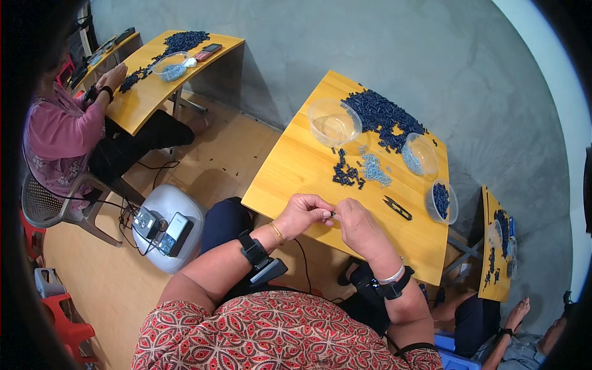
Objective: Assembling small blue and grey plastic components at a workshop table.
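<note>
Over the near edge of the wooden table (pixel 280 179), my left hand (pixel 303 216) and my right hand (pixel 361 228) meet fingertip to fingertip. A small dark piece (pixel 333 214) shows between them, pinched by my left thumb and fingers. My right fingers are closed against the same spot, and what they grip is mostly hidden. Just beyond lie a small group of dark blue pieces (pixel 346 172) and a scatter of pale blue pieces (pixel 374 169). To the right of these rests a pair of black thread snips (pixel 398 208).
A large pile of dark blue pieces (pixel 379 114) covers the far table edge, beside a clear bowl (pixel 318 126). Clear tubs with pale blue (pixel 425 148) and dark blue pieces (pixel 453 206) stand right. Co-workers sit left (pixel 65 129) and lower right. A white stool (pixel 185 206) carries devices and cables.
</note>
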Demonstrator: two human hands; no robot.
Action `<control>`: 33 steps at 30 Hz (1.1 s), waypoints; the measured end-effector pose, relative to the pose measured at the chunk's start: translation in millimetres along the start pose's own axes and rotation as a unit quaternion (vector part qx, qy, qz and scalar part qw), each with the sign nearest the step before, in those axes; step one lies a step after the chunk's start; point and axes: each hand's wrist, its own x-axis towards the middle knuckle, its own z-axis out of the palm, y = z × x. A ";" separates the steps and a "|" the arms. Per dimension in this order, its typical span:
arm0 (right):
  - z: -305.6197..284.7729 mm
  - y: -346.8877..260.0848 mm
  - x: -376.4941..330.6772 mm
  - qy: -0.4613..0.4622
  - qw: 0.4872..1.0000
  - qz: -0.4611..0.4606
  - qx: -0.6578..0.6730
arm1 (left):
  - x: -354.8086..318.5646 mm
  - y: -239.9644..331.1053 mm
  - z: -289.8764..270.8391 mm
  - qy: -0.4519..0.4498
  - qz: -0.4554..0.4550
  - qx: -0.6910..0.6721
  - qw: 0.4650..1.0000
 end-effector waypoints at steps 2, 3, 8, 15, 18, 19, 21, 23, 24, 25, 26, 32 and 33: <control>-1.0 1.3 -0.3 -0.001 1.000 -0.017 -0.011 | 1.1 0.8 1.4 -0.001 0.006 0.035 0.999; -0.5 2.3 -0.2 -0.001 1.000 -0.017 -0.010 | 0.4 1.8 0.8 0.000 0.006 0.035 0.999; 8.1 11.3 -0.8 0.022 0.991 0.013 0.133 | -1.2 -1.0 -1.3 -0.013 0.003 0.005 1.000; 24.8 14.9 -6.9 0.159 0.957 0.066 0.233 | 1.7 -5.4 -4.7 0.009 -0.010 -0.151 0.989; 24.6 10.1 -11.1 0.197 0.966 0.015 0.169 | 1.9 -5.8 -5.0 0.016 -0.011 -0.160 0.987; 22.5 6.2 -11.8 0.189 0.969 0.008 0.158 | 2.5 -6.8 -6.1 0.022 -0.013 -0.163 0.986; 21.9 2.9 -12.2 0.180 0.973 0.000 0.146 | 3.1 -6.9 -5.9 0.026 -0.014 -0.166 0.986; 22.0 2.1 -12.0 0.184 0.972 0.000 0.143 | 3.7 -5.5 -3.9 0.025 -0.011 -0.163 0.986; 22.4 2.1 -11.7 0.185 0.972 -0.001 0.143 | 3.6 -5.5 -3.9 0.025 -0.011 -0.162 0.986; 23.0 2.6 -11.2 0.190 0.972 -0.006 0.141 | 3.4 -6.0 -3.7 0.025 -0.002 -0.150 0.988; 23.2 3.0 -10.6 0.195 0.971 -0.011 0.139 | 3.5 -6.0 -3.9 0.025 0.006 -0.138 0.990; 22.0 1.2 -12.5 0.190 0.974 -0.013 0.124 | 4.0 -5.9 -2.7 0.035 0.001 -0.136 0.990; 22.0 1.2 -12.3 0.193 0.974 -0.013 0.122 | 5.5 -6.4 -2.5 0.032 0.003 -0.135 0.990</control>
